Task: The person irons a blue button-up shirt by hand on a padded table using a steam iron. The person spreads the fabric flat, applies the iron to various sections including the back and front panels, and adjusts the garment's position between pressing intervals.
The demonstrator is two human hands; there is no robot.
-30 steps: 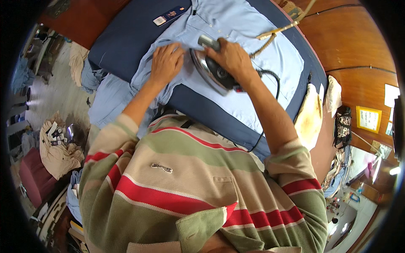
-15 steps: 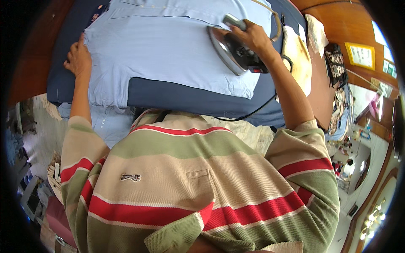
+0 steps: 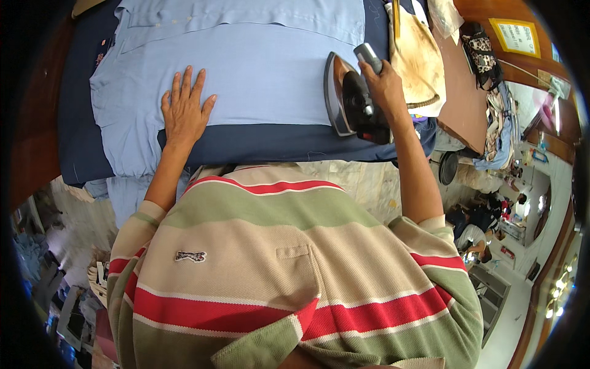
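Where shirt (image 3: pixel 258 74) lies: navy ironing board (image 3: pixel 258 144).

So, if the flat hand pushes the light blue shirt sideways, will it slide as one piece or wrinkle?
Probably wrinkle: the light blue shirt looks thin and floppy, its edge drooping off the board. Under the left hand it may bunch rather than slide.

A dark blue padded ironing table (image 3: pixel 258 144) carries a spread light blue shirt (image 3: pixel 258 67) and a stained cloth (image 3: pixel 418 61).
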